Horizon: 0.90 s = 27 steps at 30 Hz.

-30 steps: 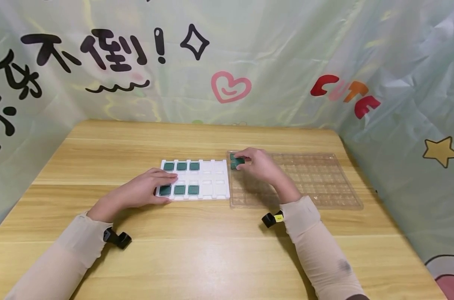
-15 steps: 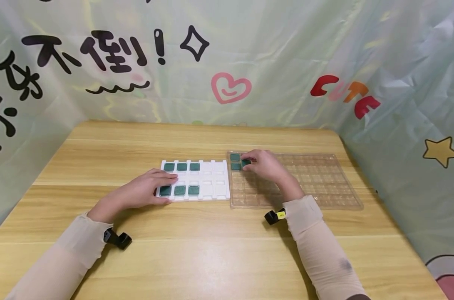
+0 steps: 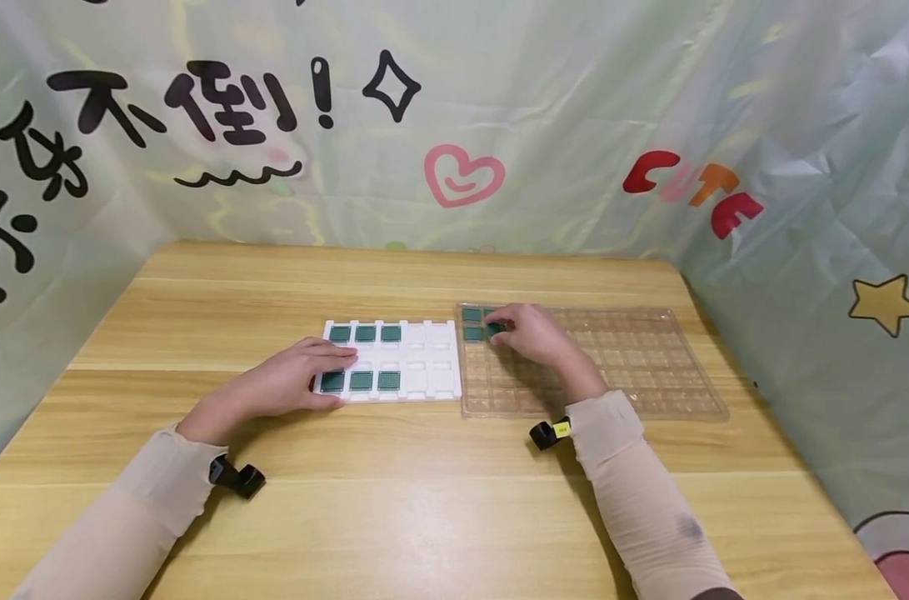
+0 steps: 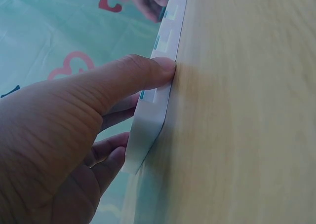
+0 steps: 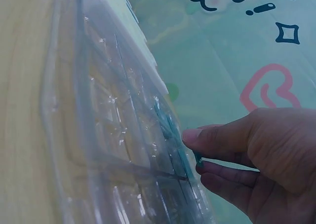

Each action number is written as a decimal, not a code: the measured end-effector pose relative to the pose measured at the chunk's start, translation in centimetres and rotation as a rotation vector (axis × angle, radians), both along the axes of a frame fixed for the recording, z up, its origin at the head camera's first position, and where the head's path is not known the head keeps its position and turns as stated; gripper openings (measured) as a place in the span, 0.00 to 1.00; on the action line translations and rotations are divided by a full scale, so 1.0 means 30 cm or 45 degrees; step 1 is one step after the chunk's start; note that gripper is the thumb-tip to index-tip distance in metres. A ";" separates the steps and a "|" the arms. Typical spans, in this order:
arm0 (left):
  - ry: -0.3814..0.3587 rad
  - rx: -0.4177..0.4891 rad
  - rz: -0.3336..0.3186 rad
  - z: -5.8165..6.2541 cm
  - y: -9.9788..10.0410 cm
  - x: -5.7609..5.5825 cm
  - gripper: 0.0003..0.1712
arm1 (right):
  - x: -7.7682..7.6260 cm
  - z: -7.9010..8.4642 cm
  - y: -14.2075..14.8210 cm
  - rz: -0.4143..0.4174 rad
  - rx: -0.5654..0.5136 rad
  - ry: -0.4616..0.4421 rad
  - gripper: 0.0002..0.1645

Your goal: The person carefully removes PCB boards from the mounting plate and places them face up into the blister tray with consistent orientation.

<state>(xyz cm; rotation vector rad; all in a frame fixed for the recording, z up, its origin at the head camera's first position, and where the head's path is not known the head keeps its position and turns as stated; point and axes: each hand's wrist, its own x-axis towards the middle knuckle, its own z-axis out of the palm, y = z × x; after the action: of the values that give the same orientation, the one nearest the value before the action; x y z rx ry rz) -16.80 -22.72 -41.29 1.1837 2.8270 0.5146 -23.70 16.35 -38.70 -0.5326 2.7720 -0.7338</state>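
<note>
In the head view a white plastic tray (image 3: 417, 392) lies on the table, with two rows of green square chips (image 3: 389, 381) in its left part. My left hand (image 3: 292, 379) holds its left end; the left wrist view shows the thumb (image 4: 163, 71) on the tray's near edge and other fingers round its end. A clear plastic tray (image 3: 671, 408) adjoins it on the right. Over its far left corner, my right hand (image 3: 540, 337) pinches a green chip (image 5: 198, 160) between thumb and fingers, just above or in a pocket; which, I cannot tell.
Beside the right fingertips, more green chips (image 3: 472, 333) sit in the clear tray's corner pockets. The wooden table (image 3: 424, 500) extends toward the body. A printed curtain (image 3: 559, 125) hangs behind it and along both sides.
My right hand has shifted slightly right and nearer from the corner pockets, uncovering chips in the first column. It now pinches a chip at the second column. The left hand stays put.
</note>
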 end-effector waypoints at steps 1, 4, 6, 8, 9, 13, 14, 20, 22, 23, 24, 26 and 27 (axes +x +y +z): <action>-0.002 0.003 -0.001 0.000 0.001 -0.001 0.38 | -0.001 -0.002 0.001 -0.009 0.000 -0.004 0.22; -0.007 0.010 -0.006 0.000 0.000 -0.001 0.38 | -0.004 -0.009 0.003 -0.022 0.005 -0.010 0.22; -0.015 0.015 -0.010 0.001 0.000 -0.001 0.38 | -0.006 -0.013 0.006 -0.028 0.004 -0.013 0.22; -0.018 0.015 -0.007 0.001 0.000 -0.002 0.38 | -0.008 -0.018 0.007 -0.032 -0.003 -0.011 0.22; -0.018 0.013 -0.007 0.001 0.001 -0.002 0.38 | -0.008 -0.019 0.008 -0.033 -0.006 -0.011 0.22; -0.031 0.002 0.006 0.001 0.002 -0.005 0.39 | -0.009 -0.023 0.008 -0.047 -0.021 -0.007 0.21; -0.028 0.001 0.006 0.001 0.002 -0.006 0.39 | -0.010 -0.024 0.008 -0.049 -0.022 -0.006 0.21; -0.010 -0.001 0.005 0.001 0.002 -0.006 0.38 | -0.012 -0.028 0.004 -0.059 -0.010 0.005 0.21; -0.018 -0.003 0.010 0.003 0.002 -0.005 0.38 | -0.014 -0.029 0.002 -0.062 -0.003 0.009 0.20; -0.021 -0.005 0.011 0.002 0.002 -0.005 0.38 | -0.014 -0.029 0.002 -0.063 0.000 0.010 0.20; -0.025 -0.008 0.012 0.003 0.002 -0.005 0.38 | -0.014 -0.030 0.002 -0.063 0.005 0.012 0.20; -0.033 -0.011 0.016 0.003 0.002 -0.004 0.38 | -0.015 -0.032 0.002 -0.064 0.013 0.016 0.20; -0.036 -0.012 0.018 0.004 0.002 -0.003 0.38 | -0.015 -0.033 0.002 -0.066 0.017 0.017 0.20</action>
<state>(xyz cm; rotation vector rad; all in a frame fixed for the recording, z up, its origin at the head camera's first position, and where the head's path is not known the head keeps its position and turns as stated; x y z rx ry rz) -16.90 -22.66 -41.18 1.1467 2.8126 0.5143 -24.15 16.40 -39.69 -0.4668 2.8107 -0.7250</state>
